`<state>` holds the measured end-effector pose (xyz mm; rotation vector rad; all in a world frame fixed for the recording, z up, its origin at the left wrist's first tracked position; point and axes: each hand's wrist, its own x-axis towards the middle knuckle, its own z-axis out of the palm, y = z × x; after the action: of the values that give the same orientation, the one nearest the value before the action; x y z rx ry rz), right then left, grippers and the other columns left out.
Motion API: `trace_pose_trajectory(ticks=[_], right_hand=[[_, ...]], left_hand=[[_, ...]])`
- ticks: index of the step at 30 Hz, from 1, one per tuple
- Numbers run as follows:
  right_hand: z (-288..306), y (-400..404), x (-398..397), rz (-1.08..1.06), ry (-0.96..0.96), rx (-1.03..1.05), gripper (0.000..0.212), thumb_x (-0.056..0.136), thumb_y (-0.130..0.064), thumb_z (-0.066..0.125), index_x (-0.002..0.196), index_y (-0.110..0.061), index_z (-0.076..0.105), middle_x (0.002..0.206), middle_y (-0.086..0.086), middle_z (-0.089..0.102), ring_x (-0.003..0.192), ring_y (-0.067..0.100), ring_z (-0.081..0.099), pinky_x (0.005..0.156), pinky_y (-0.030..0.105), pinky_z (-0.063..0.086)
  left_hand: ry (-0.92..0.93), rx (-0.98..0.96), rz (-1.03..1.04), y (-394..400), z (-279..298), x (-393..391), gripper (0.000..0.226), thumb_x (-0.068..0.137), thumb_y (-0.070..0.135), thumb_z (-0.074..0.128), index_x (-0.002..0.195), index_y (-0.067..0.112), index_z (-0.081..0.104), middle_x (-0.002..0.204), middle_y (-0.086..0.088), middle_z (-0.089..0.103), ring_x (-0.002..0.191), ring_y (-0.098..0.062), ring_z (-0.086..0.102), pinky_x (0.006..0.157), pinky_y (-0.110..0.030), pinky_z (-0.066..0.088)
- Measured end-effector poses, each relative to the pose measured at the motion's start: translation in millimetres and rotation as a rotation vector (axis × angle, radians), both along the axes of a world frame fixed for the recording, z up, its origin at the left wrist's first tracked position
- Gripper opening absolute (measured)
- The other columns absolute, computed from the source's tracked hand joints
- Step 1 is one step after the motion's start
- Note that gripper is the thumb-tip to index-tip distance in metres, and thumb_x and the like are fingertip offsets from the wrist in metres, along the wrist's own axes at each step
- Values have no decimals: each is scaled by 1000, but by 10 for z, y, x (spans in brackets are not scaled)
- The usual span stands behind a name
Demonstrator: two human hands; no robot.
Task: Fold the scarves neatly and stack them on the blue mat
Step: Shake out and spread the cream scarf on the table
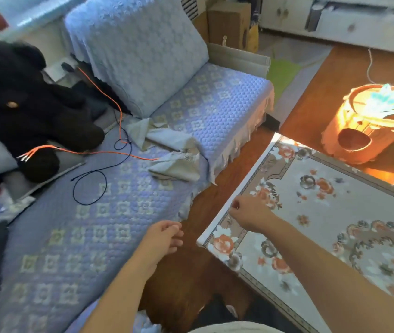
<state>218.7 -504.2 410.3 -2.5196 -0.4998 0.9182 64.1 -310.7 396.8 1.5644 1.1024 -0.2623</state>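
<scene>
From the head camera, a crumpled grey-beige fringed scarf lies on the quilted blue sofa mat, touching an orange cable. The left hand hovers loosely curled and empty; the right hand rests, fingers curled, on the floral table's edge, its grip unclear. Lifting the scarf may snag that cable.

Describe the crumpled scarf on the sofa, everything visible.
The scarf is pale grey-beige cloth, soft and thin-looking, with a short fringe on one end. It lies unfolded and bunched in loose ridges on the blue quilted mat, just below the back cushion. An orange cable ends at its edge. Neither hand touches it.
</scene>
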Motion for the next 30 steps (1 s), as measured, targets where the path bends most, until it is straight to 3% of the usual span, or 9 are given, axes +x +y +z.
trace_pose_trajectory(ticks=[6, 11, 14, 17, 21, 24, 27, 30], right_hand=[[-232, 881, 203, 88, 80, 25, 11, 98, -26, 52, 97, -23, 62, 100, -5, 65, 90, 14, 63, 82, 34, 56], [-586, 1758, 822, 127, -8, -41, 18, 98, -28, 49, 109, -24, 64, 111, -1, 67, 98, 19, 62, 82, 34, 50], [-901, 2334, 1241, -73, 31, -52, 21, 97, -26, 48, 109, -23, 65, 109, 0, 68, 95, 21, 62, 76, 33, 47], [-1265, 2835, 1427, -287, 142, -64, 17, 96, -26, 49, 102, -26, 65, 100, 0, 69, 93, 22, 65, 79, 34, 52], [-1734, 3299, 1419, -347, 271, -72, 14, 96, -25, 49, 92, -31, 61, 95, 0, 70, 88, 21, 68, 81, 35, 56], [-2023, 3446, 1379, -388, 326, -90, 14, 98, -27, 50, 92, -34, 60, 98, -7, 67, 87, 17, 69, 78, 32, 54], [-2231, 3454, 1368, -445, 384, -112, 14, 98, -26, 49, 95, -33, 61, 97, -9, 64, 86, 16, 69, 80, 33, 55], [-2224, 3472, 1326, -513, 414, -130, 15, 99, -24, 49, 100, -32, 62, 101, -8, 65, 90, 15, 67, 84, 33, 55]], left_hand=[[-41, -9, 281, 871, -103, 51, 17, 105, 11, 51, 107, 7, 67, 95, -13, 70, 72, -22, 65, 66, -32, 51], [56, -58, 359, 1721, -899, 469, 14, 104, 8, 50, 106, 6, 64, 92, -12, 65, 72, -21, 59, 54, -26, 47], [193, -84, 181, 2392, -1625, 981, 20, 101, 15, 53, 117, 9, 63, 90, -10, 63, 74, -23, 58, 64, -35, 46], [304, 65, -182, 3030, -2235, 1635, 35, 100, 19, 54, 134, 10, 54, 112, -9, 63, 89, -29, 63, 75, -36, 49], [252, 427, -497, 3746, -2832, 2493, 46, 92, 13, 51, 137, 20, 51, 124, -21, 60, 111, -43, 60, 90, -48, 52], [233, 451, -526, 4093, -3241, 2944, 58, 91, 16, 61, 146, 25, 48, 131, -23, 53, 119, -41, 56, 98, -45, 46], [178, 358, -607, 4240, -3560, 3151, 30, 88, 22, 72, 116, 14, 72, 114, -20, 69, 110, -36, 64, 91, -40, 49], [112, 416, -582, 4186, -3418, 3046, 15, 90, 26, 66, 96, 14, 72, 100, -16, 71, 98, -35, 65, 82, -42, 49]])
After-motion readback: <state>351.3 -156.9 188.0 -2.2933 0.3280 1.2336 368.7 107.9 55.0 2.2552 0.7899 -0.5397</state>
